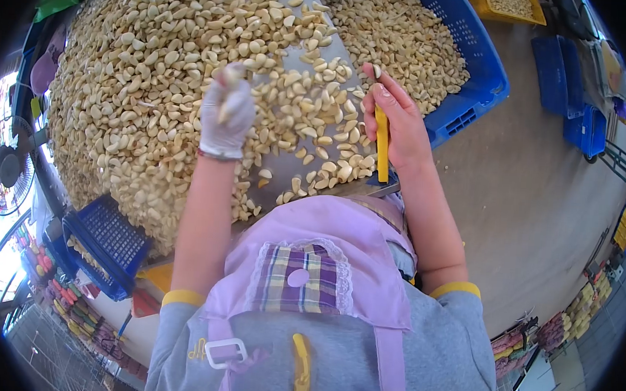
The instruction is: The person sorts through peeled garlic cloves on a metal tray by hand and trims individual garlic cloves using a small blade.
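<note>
My left hand [227,118], in a white glove, hovers over the heap of peeled garlic cloves [149,63]. Its fingers are curled, but motion blur hides what they hold. My right hand [401,126] is bare and closed around a yellow-handled knife [382,146], whose handle points down toward my body. The blade is mostly hidden by my fingers. A garlic clove [376,71] shows at the tip of my right index finger. Between my hands, loose cloves [325,117] are scattered over a grey metal tabletop [292,59].
A blue crate [489,77] full of cloves stands beyond my right hand. A blue basket [113,237] sits at the lower left of the heap. Farther off are a yellow crate [536,12], blue bins [557,74] and a fan [10,166].
</note>
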{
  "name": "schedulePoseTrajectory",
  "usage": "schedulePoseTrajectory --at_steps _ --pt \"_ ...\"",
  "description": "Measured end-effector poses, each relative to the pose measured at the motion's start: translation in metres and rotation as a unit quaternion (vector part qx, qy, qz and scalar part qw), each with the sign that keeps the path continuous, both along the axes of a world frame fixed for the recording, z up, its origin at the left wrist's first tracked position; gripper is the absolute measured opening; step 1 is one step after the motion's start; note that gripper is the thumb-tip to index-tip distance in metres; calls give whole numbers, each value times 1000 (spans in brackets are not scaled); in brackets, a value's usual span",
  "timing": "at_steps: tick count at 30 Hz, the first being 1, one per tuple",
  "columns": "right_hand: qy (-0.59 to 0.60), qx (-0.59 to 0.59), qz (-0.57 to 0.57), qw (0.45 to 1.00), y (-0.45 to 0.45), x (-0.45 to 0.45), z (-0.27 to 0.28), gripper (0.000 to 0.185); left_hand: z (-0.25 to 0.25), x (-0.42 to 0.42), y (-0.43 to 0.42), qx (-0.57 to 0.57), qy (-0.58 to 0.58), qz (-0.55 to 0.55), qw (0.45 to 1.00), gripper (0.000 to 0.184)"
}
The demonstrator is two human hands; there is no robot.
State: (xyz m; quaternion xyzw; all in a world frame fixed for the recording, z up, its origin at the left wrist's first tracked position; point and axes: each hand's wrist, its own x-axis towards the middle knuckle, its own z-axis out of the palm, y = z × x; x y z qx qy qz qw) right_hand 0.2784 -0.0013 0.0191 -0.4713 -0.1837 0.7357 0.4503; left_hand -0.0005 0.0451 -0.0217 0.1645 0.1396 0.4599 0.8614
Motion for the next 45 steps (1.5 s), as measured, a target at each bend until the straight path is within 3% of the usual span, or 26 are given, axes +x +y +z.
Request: schedulePoseTrajectory --at_steps 1,6,8,9,10,11,12,15,18,22,25,28,29,32,33,36,37,40,41,42,44,45 --pt "-6 -3 4 1000 0 -1 0 39 2 -8 3 13 -187 -21 982 32" --pt "-55 -11 66 996 0 -15 5 41 28 -38 -12 -24 -73 127 989 26" --pt "-93 -3 108 990 -1 -24 4 40 25 -54 -18 -54 -12 161 985 27" --pt "-112 2 130 985 -1 -27 4 40 24 -58 -20 -46 -28 117 992 25" --pt "-127 -7 139 982 0 -32 7 39 33 -42 -24 32 222 110 968 23" --pt "-141 -16 149 979 2 -37 11 38 39 -17 -34 106 459 96 877 21" --pt "-156 -24 160 974 3 -40 14 37 43 4 -40 170 664 75 724 20" --pt "-117 -25 141 983 5 -35 8 37 22 28 -44 387 806 -30 448 17" --pt "-126 -41 118 984 4 -26 6 37 26 44 -39 364 832 -108 405 16" --pt "-83 -52 80 992 2 -19 2 36 22 40 -36 387 816 -88 420 18" --pt "-82 -52 68 993 1 -18 4 35 22 33 -32 399 771 -106 485 20" --pt "-83 -46 58 994 2 -16 6 36 32 22 -23 140 656 -93 736 22" --pt "-77 -43 53 995 2 -15 6 36 15 13 -21 121 623 -16 773 27" --pt "-60 -45 50 996 1 -13 5 35 15 18 -1 279 718 111 628 31" --pt "-54 -48 50 996 1 -14 4 35 32 24 5 322 755 42 570 35" --pt "-68 -37 78 994 2 -17 -2 35 27 37 14 388 788 -120 462 34" --pt "-68 -41 78 994 2 -17 0 35 20 39 14 350 800 -124 471 34" --pt "-69 -53 69 994 4 -17 6 34 20 33 10 192 640 -65 741 34" --pt "-70 -58 62 994 4 -16 7 34 27 23 9 17 580 -113 806 29" --pt "-71 -64 56 994 4 -15 7 34 21 15 8 54 456 -52 887 28" --pt "-56 -69 44 995 4 -11 2 34 5 2 1 117 173 75 975 25" --pt "-48 -72 40 995 4 -10 -1 34 11 -2 -2 -10 95 114 989 22"
